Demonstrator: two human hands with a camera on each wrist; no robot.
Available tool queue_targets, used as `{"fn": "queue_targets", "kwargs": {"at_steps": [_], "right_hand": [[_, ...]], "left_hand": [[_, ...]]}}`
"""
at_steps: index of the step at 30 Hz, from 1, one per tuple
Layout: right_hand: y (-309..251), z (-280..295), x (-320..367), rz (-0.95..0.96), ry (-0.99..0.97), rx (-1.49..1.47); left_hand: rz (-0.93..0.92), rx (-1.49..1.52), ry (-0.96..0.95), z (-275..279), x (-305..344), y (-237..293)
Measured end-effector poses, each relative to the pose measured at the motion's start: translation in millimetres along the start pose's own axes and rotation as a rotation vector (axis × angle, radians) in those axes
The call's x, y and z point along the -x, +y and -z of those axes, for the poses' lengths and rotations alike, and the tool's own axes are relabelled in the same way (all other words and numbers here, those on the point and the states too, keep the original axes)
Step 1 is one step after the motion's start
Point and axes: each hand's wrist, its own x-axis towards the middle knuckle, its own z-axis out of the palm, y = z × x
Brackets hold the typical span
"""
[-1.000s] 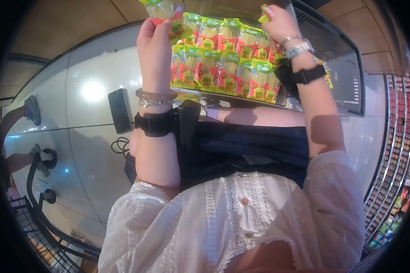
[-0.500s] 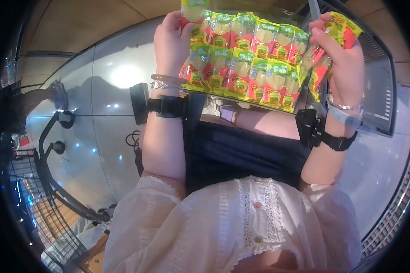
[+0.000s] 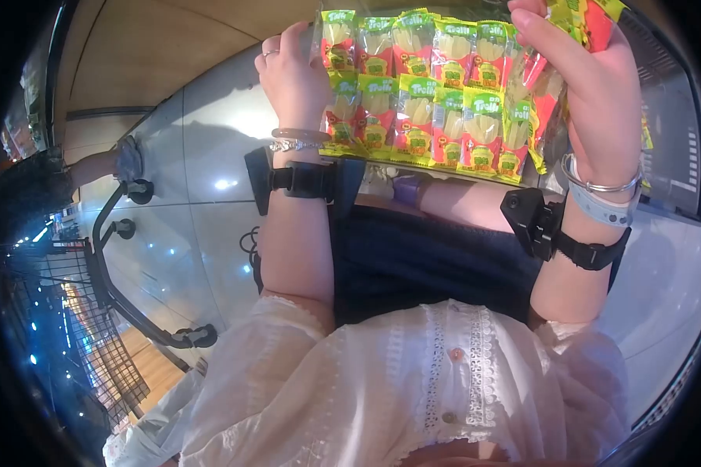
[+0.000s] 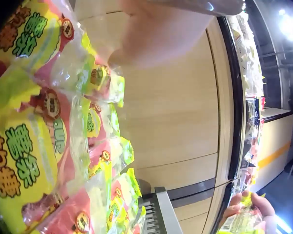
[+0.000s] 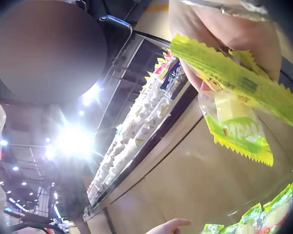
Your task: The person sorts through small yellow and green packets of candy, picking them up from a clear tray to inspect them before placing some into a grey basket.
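Observation:
Two rows of yellow, green and red Trolli gummy candy packets [image 3: 417, 117] stand upright in front of me. My left hand [image 3: 292, 86] is beside the left end of the rows, its fingers extended near the end packet [image 3: 337, 39] of the back row, with nothing gripped. At the right end, my right hand [image 3: 600, 101] holds more candy packets [image 3: 592, 23] of the same kind between fingers and thumb. Those held packets [image 5: 239, 87] hang tilted below the palm in the right wrist view. Large in the left wrist view are the upright packets [image 4: 27, 156].
A grey slotted crate [image 3: 681, 148] stands on the floor at right. Wooden cabinet fronts [image 3: 156, 47] lie ahead, with a shelf of packaged goods [image 5: 141, 122] above. A wire shopping cart [image 3: 109, 327] is at left, near another person's foot [image 3: 128, 159].
My left hand has let go of its packet, which now stands at the back row's left end. The right hand has come up from the crate with packets and stays by the rows' right end.

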Motion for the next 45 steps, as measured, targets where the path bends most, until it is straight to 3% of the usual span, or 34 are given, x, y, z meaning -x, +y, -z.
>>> {"fn": "queue_targets", "kwargs": {"at_steps": [5, 7, 11, 13, 14, 16, 17, 19, 22, 24, 26, 28, 30, 31, 34, 37, 40, 41, 44, 45], "right_hand": [[8, 0, 2, -0.017, -0.110, -0.083], [8, -2, 1, -0.222, -0.232, -0.342], [38, -3, -5, -0.287, -0.398, -0.564], [42, -4, -5, -0.328, -0.421, -0.622], [42, -6, -6, -0.368, -0.450, -0.693], [44, -10, -7, -0.397, -0.463, -0.719], [49, -13, -8, -0.350, -0.433, -0.616], [57, -20, -9, -0.281, -0.414, -0.456], [54, -31, -4, -0.362, -0.375, -0.339], [48, -31, -4, -0.423, -0.329, -0.240], [51, -31, -5, -0.418, -0.383, -0.488], [53, -29, -8, -0.472, -0.325, -0.440], [52, -20, -18, -0.665, -0.332, -0.500], [71, -24, -13, -0.507, -0.270, -0.564], [74, -11, -21, -0.618, -0.406, -0.562], [73, -14, -22, -0.654, -0.390, -0.603], [83, -11, -25, -0.606, -0.380, -0.616], [88, -9, -26, -0.547, -0.281, -0.550], [58, -11, -26, -0.524, -0.124, -0.469], [56, -9, -27, -0.513, -0.079, -0.467]], "left_hand": [[-0.071, 0.066, -0.084, 1, 1, -5], [-0.070, 0.218, -0.205, 2, 2, 0], [-0.113, 0.222, -0.204, 3, 5, 3], [0.140, 0.572, -0.372, 35, -1, 24], [0.142, 0.584, -0.373, 46, -1, 33], [0.221, 1.264, -0.533, 62, 5, 51], [0.228, 1.272, -0.536, 65, 11, 59], [0.043, 1.173, -0.527, 66, 21, 72], [-0.028, 1.169, -0.520, 58, 31, 78], [0.051, 1.191, -0.628, 60, 28, 71], [0.146, 1.196, -0.692, 59, 25, 66], [0.136, 1.183, -0.657, 55, 25, 63], [0.164, 1.188, -0.576, 52, 24, 62], [0.168, 1.188, -0.575, 51, 22, 60], [0.268, 1.091, -0.544, 48, 18, 55], [0.501, 1.445, -0.345, 41, 13, 50], [0.533, 1.380, -0.241, 40, 9, 40], [0.360, 0.991, -0.172, 43, 8, 33], [0.367, 0.858, -0.049, 75, -4, 36], [0.437, 1.117, -0.161, 83, -6, 30]]}}
